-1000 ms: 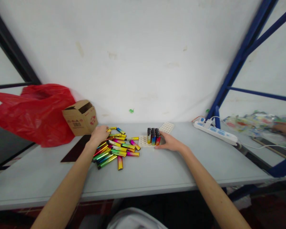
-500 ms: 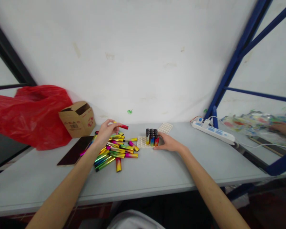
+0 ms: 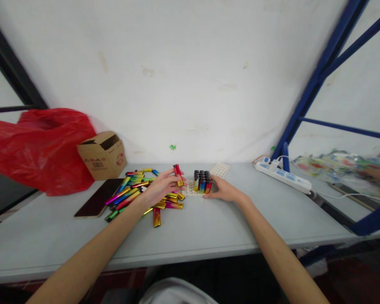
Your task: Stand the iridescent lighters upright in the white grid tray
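Now pinching red-gold metallic lighter in left hand, left of upright black-capped lighters on white gridded tray; cupping these with half-open right hand. Noting multicoloured lighter pile partly behind left forearm.

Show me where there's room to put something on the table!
Two bare patches: the table between the right forearm and the power strip, and the front stretch between both forearms. It's crowded by the left hand: loose lighters and a dark flat device. Upright lighters stand beside the right hand.

Lighter pile seems partly hidden by left hand.
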`<state>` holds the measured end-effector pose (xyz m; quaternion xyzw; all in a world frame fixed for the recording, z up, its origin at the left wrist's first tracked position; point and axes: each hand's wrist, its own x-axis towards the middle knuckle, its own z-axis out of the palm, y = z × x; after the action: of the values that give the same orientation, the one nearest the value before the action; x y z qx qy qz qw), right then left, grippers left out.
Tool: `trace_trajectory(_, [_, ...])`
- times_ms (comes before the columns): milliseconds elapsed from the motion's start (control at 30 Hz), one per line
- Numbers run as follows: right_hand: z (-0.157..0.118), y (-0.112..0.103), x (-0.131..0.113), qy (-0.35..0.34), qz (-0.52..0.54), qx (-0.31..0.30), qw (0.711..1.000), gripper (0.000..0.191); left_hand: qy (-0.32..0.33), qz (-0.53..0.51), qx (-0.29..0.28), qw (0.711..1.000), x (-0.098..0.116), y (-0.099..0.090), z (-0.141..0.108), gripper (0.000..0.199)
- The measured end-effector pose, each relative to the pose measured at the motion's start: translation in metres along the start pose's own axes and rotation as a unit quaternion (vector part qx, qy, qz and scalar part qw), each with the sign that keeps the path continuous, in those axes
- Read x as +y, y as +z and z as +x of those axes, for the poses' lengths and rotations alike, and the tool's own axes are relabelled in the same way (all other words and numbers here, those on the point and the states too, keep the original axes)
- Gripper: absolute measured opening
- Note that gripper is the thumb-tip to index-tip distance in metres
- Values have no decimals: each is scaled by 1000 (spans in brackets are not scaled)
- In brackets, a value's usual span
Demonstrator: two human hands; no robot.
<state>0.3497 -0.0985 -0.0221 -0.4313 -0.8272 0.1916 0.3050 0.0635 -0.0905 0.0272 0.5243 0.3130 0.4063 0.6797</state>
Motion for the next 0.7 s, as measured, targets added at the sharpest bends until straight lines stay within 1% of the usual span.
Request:
trace_trajectory(67, [0, 0, 0, 2, 0, -2, 1000, 77, 3, 14, 9, 1000, -2, 2, 0, 17])
trace_trajectory(333, [-1, -1, 0, 6, -11, -10, 1000, 75, 2, 0, 10, 1000, -5, 8, -1, 16])
trace_trajectory(467, [-1, -1, 1, 0, -11, -8, 1000, 76, 5, -34, 12, 999, -5, 8, 2, 13])
trace_trajectory(533, [-1, 0, 2, 4, -14, -6, 1000, 78, -1, -57, 1, 998, -6, 6, 4, 18])
trace_trajectory(633, [-1, 0, 4, 3, -13, -6, 1000, 76, -10, -72, -23, 997, -7, 5, 5, 35])
trace_trajectory(700, [-1, 0, 4, 0, -11, -5, 1000, 75, -19, -75, -30, 997, -7, 5, 4, 40])
